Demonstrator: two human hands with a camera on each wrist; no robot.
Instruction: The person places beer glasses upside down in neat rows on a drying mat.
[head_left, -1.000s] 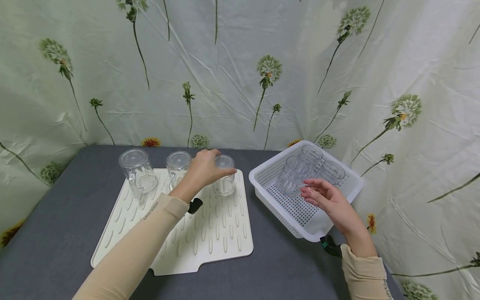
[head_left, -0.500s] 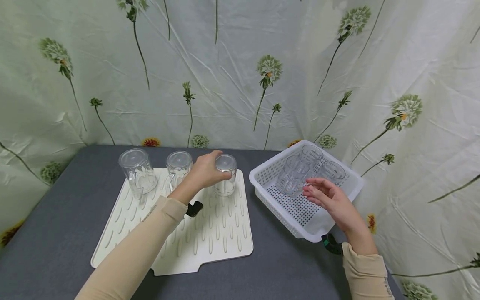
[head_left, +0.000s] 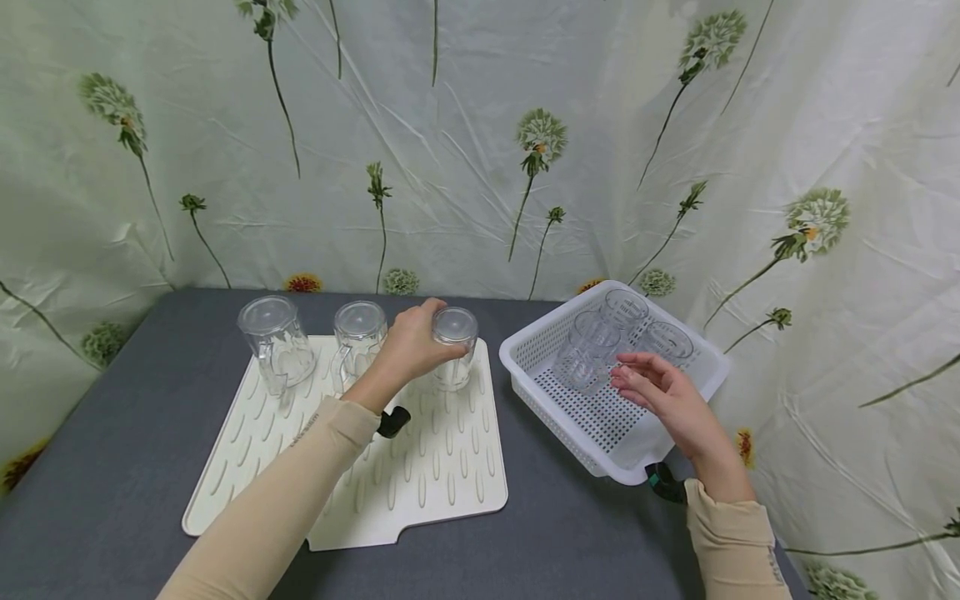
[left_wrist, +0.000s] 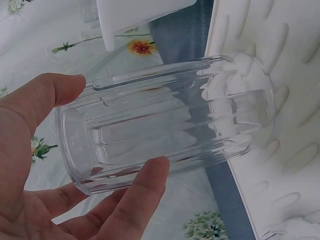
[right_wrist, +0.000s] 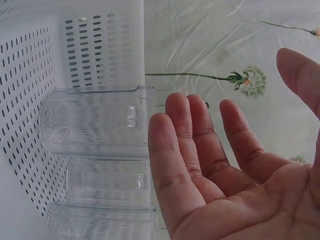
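Observation:
An upside-down clear glass mug (head_left: 454, 358) stands at the far right of the white drying mat (head_left: 450, 467). My left hand (head_left: 412, 340) holds it near its upturned base, thumb on one side and fingers on the other; the left wrist view shows the mug (left_wrist: 165, 120) between them. Two more upturned glass mugs stand to the left, one in the middle (head_left: 360, 333) and one at the far left (head_left: 279, 342). My right hand (head_left: 656, 392) hovers over the white basket (head_left: 555, 429), fingers loosely bent and holding nothing. Near its fingertips, three glass mugs (head_left: 588, 354) stand in that basket.
A dark grey cloth (head_left: 97, 483) covers the table under the mat and basket. Behind hangs a pale curtain (head_left: 450, 208) printed with dandelions. A strip of table separates the mat from the basket.
My left thumb has drawn back from the mug's right side toward its front, and the mug has shifted slightly right. The right hand has drifted a little to the right.

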